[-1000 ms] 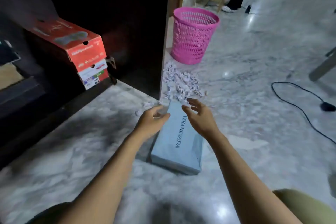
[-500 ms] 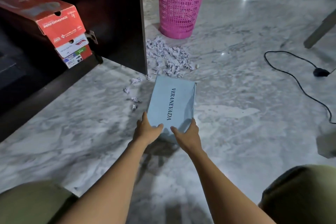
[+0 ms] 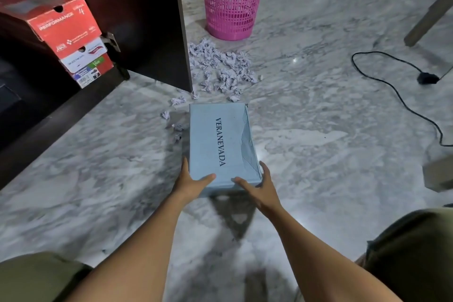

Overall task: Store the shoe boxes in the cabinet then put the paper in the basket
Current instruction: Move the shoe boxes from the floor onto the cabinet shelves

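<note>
At far left a dark cabinet (image 3: 137,7) stands open, its left part cut off by the frame. Inside is a stack of shoe boxes: a red shoe box (image 3: 56,19) on top and a white-and-red box (image 3: 85,61) under it. At least two; the lower part is too dim to count further. A few stray paper wads (image 3: 178,100) lie apart on the marble floor (image 3: 98,154) near the cabinet's upright panel.

The left hand (image 3: 190,182) grips the near left corner of one light blue shoe box (image 3: 220,144) printed VERANEVADA, with the thumb on the lid and the fingers hidden along the side. The right hand (image 3: 259,187) holds the near right corner the same way. The box's near end is clear of the floor, above its own shadow, and its lid is creased along the right edge.

Beyond the box, a heap of crumpled paper (image 3: 218,68), too many pieces to count, lies between it and one pink basket (image 3: 234,0), whose rim is cut off at the top. To the right a black cable (image 3: 404,95) snakes across the floor, and a furniture leg (image 3: 431,14) slants in.
</note>
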